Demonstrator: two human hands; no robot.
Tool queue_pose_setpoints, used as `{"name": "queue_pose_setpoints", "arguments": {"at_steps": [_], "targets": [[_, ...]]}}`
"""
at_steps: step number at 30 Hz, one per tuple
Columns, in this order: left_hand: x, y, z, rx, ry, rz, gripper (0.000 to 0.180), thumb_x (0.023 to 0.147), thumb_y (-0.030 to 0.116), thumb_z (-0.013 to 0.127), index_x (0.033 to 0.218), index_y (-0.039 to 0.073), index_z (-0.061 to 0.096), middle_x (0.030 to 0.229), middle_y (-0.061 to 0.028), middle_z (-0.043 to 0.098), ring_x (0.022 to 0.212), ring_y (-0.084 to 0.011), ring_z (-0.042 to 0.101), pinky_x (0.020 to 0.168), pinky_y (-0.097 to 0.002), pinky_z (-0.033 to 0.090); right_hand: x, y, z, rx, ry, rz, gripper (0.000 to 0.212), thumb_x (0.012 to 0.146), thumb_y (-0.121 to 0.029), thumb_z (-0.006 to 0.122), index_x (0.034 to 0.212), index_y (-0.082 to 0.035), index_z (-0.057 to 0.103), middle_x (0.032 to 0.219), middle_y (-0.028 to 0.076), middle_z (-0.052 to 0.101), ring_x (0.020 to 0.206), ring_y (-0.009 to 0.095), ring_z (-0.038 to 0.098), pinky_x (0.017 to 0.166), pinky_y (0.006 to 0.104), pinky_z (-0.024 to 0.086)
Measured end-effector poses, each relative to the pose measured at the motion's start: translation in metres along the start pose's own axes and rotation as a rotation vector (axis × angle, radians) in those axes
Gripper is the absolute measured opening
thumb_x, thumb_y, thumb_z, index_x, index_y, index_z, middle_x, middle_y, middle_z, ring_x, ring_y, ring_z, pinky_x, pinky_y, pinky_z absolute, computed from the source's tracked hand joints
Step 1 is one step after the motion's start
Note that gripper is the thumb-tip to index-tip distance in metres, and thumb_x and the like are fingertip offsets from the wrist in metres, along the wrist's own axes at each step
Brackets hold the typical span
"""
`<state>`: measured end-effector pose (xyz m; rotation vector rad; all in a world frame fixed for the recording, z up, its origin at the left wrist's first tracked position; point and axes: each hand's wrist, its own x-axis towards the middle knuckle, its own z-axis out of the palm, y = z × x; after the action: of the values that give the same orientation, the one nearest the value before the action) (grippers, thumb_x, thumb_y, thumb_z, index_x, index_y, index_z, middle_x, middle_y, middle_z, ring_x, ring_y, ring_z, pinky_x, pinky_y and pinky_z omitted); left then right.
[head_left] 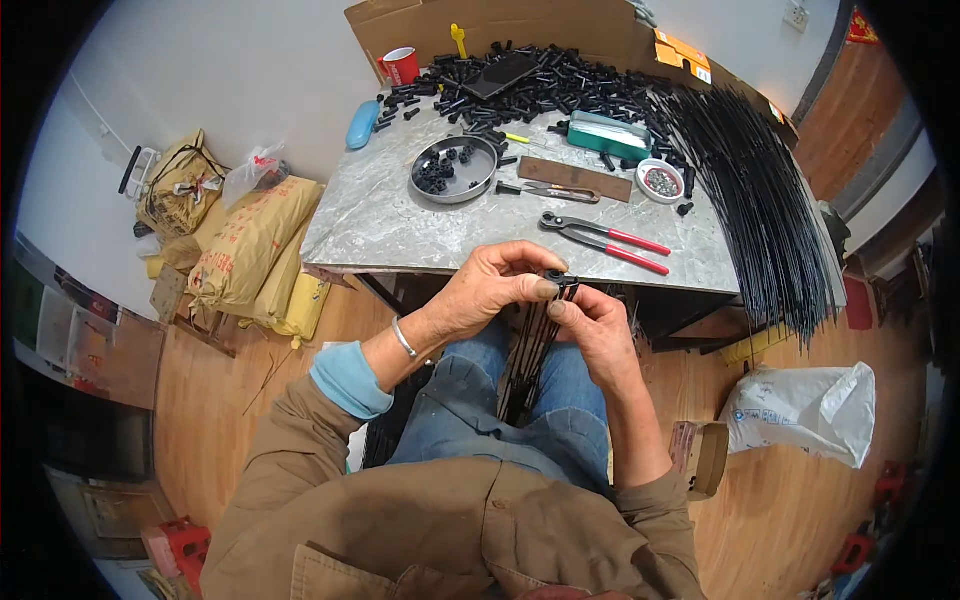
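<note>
Above my lap my left hand (485,292) is closed, thumb and fingers pinching a small black fitting (562,278). My right hand (603,335) is closed too, its thumb and fingers on a bundle of thin black strands (533,350) just under the fitting. The strands hang down between my knees; their lower ends are hard to make out. On the table in front lie red-handled pincers (610,243). Behind them are a pair of tweezers or small scissors (560,192) and a brown flat bar (575,178).
The grey marbled table (345,225) bears a heap of black bolt-like parts (560,75), a round metal pan (470,190) with black pieces, a white bowl (660,180), a teal box (608,137) and long black strands (755,190). Sacks (255,240) stand left, a white bag (800,410) right.
</note>
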<state>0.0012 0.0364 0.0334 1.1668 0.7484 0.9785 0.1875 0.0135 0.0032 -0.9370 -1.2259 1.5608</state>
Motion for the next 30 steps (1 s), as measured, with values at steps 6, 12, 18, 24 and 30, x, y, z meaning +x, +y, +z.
{"name": "queue_pose_setpoints", "arguments": {"at_steps": [6, 12, 18, 24, 30], "targets": [[-0.004, -0.001, 0.001, -0.038, -0.032, 0.032, 0.025, 0.081, 0.009, 0.071, 0.105, 0.002, 0.066, 0.094, -0.0018, 0.066, 0.081, -0.0073, 0.060, 0.075, -0.0217, 0.049, 0.000, 0.003, -0.003, 0.069, -0.101, 0.038, 0.020, 0.088, -0.022, 0.068, 0.096, -0.004, 0.066, 0.082, -0.003, 0.063, 0.071, 0.005, 0.056, 0.063, 0.0215, 0.047], [-0.007, -0.005, -0.006, -0.035, -0.166, 0.028, 0.031, 0.083, 0.020, 0.073, 0.107, 0.001, 0.067, 0.099, -0.0020, 0.063, 0.088, -0.0085, 0.058, 0.077, -0.0226, 0.047, 0.003, -0.005, -0.009, 0.076, -0.266, 0.151, 0.018, 0.086, -0.021, 0.070, 0.093, -0.005, 0.068, 0.083, -0.002, 0.065, 0.073, 0.006, 0.059, 0.064, 0.0225, 0.049], [-0.007, -0.011, 0.002, -0.033, -0.072, 0.046, 0.033, 0.087, 0.027, 0.068, 0.108, 0.002, 0.067, 0.102, -0.0005, 0.060, 0.082, -0.0069, 0.051, 0.071, -0.0206, 0.042, 0.009, -0.004, -0.014, -0.004, -0.236, 0.153, 0.019, 0.083, -0.021, 0.073, 0.089, -0.004, 0.068, 0.080, 0.001, 0.066, 0.071, 0.008, 0.062, 0.065, 0.0227, 0.051], [-0.007, -0.007, 0.004, 0.030, -0.156, 0.033, 0.037, 0.086, 0.034, 0.068, 0.106, 0.003, 0.068, 0.099, 0.0008, 0.058, 0.083, -0.0060, 0.050, 0.072, -0.0204, 0.040, 0.009, -0.006, -0.023, 0.082, -0.349, 0.209, 0.021, 0.084, -0.022, 0.071, 0.089, -0.002, 0.068, 0.083, 0.005, 0.068, 0.072, 0.012, 0.065, 0.066, 0.0239, 0.052], [-0.005, -0.006, 0.002, 0.001, -0.186, 0.010, 0.037, 0.086, 0.034, 0.068, 0.106, 0.003, 0.068, 0.097, 0.0010, 0.057, 0.079, -0.0062, 0.048, 0.069, -0.0204, 0.039, 0.006, 0.000, -0.027, 0.198, -0.350, 0.196, 0.024, 0.087, -0.025, 0.068, 0.092, -0.002, 0.069, 0.084, 0.006, 0.069, 0.073, 0.013, 0.066, 0.068, 0.0245, 0.053]]}}
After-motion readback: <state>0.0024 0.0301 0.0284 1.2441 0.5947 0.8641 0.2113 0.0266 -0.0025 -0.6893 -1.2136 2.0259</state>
